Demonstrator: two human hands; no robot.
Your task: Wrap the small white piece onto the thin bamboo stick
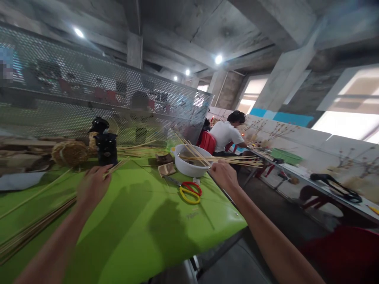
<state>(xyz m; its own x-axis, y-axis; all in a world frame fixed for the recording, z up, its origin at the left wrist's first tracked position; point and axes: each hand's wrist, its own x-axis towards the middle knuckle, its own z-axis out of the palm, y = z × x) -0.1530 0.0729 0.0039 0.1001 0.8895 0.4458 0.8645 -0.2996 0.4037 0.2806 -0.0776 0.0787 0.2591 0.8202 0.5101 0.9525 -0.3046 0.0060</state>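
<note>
My left hand (93, 183) is closed on a few short pale strips (119, 165) at the left of the green table, in front of a black bottle-like object (106, 149). At the table's right edge my right hand (224, 173) pinches thin pale sticks that reach up and left over a white bowl (185, 167). More pale sticks (242, 159) lie across the bowl's rim and stick out to the right behind that hand. Scissors (190, 192) with one red and one yellow handle lie between my hands, below the bowl.
A bundle of long strips (38, 227) lies at the front left of the green table (136, 244). Behind stand a straw-coloured roll (70, 153) and a perforated metal screen (118, 90). A person in white (223, 136) sits beyond, by another long table (302, 173).
</note>
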